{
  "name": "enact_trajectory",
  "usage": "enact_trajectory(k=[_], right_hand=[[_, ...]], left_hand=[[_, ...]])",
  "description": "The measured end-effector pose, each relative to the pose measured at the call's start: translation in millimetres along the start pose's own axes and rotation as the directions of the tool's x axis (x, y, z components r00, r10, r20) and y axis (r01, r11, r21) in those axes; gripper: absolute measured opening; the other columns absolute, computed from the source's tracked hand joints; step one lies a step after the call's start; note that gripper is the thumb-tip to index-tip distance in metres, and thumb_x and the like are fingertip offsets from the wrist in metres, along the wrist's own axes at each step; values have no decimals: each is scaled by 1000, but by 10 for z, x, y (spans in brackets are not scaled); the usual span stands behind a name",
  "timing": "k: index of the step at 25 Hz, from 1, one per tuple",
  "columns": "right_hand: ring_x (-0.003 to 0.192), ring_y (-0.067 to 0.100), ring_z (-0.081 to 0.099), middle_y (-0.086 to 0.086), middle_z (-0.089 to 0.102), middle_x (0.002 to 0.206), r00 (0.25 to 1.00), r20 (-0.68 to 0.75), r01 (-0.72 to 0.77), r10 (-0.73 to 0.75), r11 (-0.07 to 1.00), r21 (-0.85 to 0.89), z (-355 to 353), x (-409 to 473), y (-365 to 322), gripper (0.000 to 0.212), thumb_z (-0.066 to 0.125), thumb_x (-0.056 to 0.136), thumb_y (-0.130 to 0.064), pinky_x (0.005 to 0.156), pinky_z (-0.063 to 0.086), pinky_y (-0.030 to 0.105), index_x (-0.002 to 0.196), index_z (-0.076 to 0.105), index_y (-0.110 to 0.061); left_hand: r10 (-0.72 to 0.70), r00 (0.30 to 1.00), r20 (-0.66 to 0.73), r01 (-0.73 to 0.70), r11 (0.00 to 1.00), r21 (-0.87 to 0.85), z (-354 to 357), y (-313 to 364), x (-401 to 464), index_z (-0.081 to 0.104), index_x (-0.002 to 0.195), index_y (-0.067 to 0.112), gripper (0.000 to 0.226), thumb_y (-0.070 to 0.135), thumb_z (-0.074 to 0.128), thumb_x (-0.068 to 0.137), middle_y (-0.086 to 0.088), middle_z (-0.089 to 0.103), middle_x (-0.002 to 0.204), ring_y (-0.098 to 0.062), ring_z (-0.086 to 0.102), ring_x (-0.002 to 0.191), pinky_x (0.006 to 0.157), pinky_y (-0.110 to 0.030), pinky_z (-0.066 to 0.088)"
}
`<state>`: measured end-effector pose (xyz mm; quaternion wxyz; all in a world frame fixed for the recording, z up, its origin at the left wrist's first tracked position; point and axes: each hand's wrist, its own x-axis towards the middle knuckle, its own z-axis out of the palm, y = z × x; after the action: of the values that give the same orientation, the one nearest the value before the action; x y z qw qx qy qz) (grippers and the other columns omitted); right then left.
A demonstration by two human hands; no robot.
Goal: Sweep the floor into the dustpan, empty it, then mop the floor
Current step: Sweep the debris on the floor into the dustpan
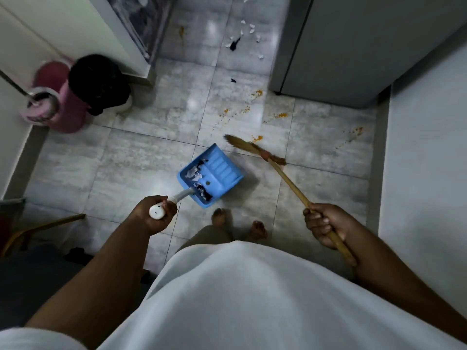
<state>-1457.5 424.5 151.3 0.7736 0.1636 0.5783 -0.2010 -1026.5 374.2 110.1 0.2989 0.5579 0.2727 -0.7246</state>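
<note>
My left hand (pixel 155 216) grips the white handle of a blue dustpan (pixel 211 175), which is on or just above the tiled floor in front of my feet. White paper scraps and black bits lie inside it. My right hand (pixel 326 224) holds the wooden stick of a straw broom (pixel 249 147); its bristles are near the floor just right of the dustpan's mouth. Orange crumbs (pixel 257 93) are scattered over the tiles beyond the broom. More white paper scraps (pixel 249 30) and black pieces (pixel 234 44) lie farther away on the floor.
A pink mop bucket (pixel 63 107) with a mop handle stands at the left wall, next to a bin lined with a black bag (pixel 99 83). A grey fridge (pixel 336 46) stands at the right. A wooden chair (pixel 38 228) is at lower left.
</note>
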Motion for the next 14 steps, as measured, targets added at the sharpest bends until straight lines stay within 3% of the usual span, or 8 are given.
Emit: enact_trajectory(k=[6,10,14], right_hand=[[25,4,27,-4,32,42,999,-1,53,-53,993,-102,576,69,-209,35,32,104,-23,23,18,11,73,44,-10],[25,4,27,-4,33,43,999,-18,46,-49,990,-132,1152,238,-429,35,34,103,-23,22,19,13,72,44,-11],[25,4,27,-4,33,42,998,-31,42,-47,991,-124,1853,416,-606,36,34,103,-23,22,19,13,71,43,-11]], left_hand=[[37,998,45,-34,997,-74,-123,339,-86,46,104,-9,28,16,46,91,-10,49,55,-12,51,36,37,-15,46],[23,997,72,-16,995,-99,-123,770,-89,46,104,-9,35,9,53,74,-10,50,55,-12,51,36,38,-15,47],[-1,997,81,8,997,-82,-126,1384,-131,46,102,-8,27,15,48,87,-9,49,55,-11,50,35,38,-13,46]])
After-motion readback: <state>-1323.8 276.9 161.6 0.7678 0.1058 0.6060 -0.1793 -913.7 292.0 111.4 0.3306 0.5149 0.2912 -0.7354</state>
